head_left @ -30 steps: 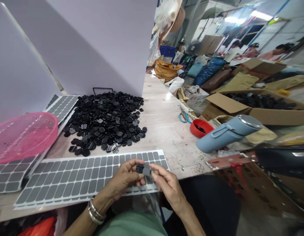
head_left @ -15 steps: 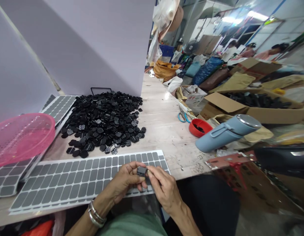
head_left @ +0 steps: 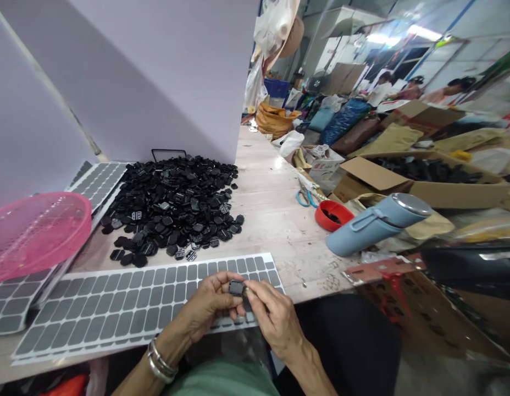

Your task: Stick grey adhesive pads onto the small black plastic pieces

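Observation:
A small black plastic piece [head_left: 236,287] with a grey face is pinched between the thumb and fingers of my left hand [head_left: 214,297]. My right hand [head_left: 271,313] is closed at the piece's right edge, its thumb and index finger pressed together there. Whether those fingertips grip the piece itself or something thin on it I cannot make out. Both hands are above a white sheet of grey rounded stickers [head_left: 127,300] lying along the table's front edge. Beyond the sheet is a heap of similar black pieces [head_left: 176,198], some showing white markings.
A pink plastic basket [head_left: 40,234] stands at the left, over more sticker sheets. To the right are blue-handled scissors [head_left: 306,198], a red bowl [head_left: 332,214] with dark bits and a tilted blue bottle [head_left: 374,225]. Cardboard boxes [head_left: 456,192] crowd beyond the table edge; people sit farther back.
The black piece has tilted slightly between my fingers, so more of its grey face shows. Both hands stay in nearly the same place; the view has shifted a little.

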Demonstrator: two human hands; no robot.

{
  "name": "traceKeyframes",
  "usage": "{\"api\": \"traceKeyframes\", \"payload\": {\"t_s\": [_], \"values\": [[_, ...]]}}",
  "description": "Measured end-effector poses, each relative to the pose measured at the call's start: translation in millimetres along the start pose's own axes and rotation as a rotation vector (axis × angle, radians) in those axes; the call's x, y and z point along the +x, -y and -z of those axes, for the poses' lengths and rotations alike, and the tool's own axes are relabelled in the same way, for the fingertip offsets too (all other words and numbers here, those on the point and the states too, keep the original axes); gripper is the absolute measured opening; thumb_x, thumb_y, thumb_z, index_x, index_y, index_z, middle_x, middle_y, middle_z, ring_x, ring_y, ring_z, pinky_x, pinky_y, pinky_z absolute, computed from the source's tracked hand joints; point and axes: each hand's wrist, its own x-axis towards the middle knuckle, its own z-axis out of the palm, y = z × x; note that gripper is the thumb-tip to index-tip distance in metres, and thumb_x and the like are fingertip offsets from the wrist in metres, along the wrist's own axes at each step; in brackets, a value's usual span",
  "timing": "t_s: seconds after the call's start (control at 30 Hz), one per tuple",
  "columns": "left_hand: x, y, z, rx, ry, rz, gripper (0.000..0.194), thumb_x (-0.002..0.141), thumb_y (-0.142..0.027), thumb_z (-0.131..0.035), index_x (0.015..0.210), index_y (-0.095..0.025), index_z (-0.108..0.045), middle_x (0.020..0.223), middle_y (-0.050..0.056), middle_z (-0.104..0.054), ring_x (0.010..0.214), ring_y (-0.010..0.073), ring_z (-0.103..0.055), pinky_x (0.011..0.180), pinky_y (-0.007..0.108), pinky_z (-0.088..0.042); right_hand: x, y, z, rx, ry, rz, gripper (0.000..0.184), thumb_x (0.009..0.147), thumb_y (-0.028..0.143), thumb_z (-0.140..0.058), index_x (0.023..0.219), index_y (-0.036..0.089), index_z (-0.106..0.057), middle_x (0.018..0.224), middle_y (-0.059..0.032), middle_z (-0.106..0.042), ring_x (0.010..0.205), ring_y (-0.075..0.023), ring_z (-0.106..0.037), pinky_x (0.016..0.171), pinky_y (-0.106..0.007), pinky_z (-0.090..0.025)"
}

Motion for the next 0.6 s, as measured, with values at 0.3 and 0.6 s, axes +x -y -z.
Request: {"api": "traceKeyframes", "payload": {"t_s": [0.3,0.6], "values": [[1.7,2.6,1.2,0.017,0.005,-0.015,0.040,0.065,-0.011,-0.075,0.102,-0.011,-0.060,0.065,0.005,-0.068,0.055,0.0122,-0.062,0.051,0.019,-0.047,-0.1,0.8,0.1,-0.096,0.033,0.008,0.027,0.096,0.018,-0.038,0.110,0.017,-0.060,0.088,-0.0085,-0.067,0.076,-0.0189,-0.066,0.067,-0.028,-0.052],[2.9,5.3,3.3,0.039,-0.024,-0.006,0.043,0.063,-0.013,-0.078,0.102,-0.011,-0.060,0.070,0.006,-0.068,0.059,0.0137,-0.064,0.052,0.020,-0.048,-1.7,-2.0,-3.4,-0.179,0.061,-0.002,0.028,0.097,0.020,-0.036,0.111,0.017,-0.061,0.089,-0.0090,-0.067,0.075,-0.0191,-0.066,0.065,-0.028,-0.052]]}}
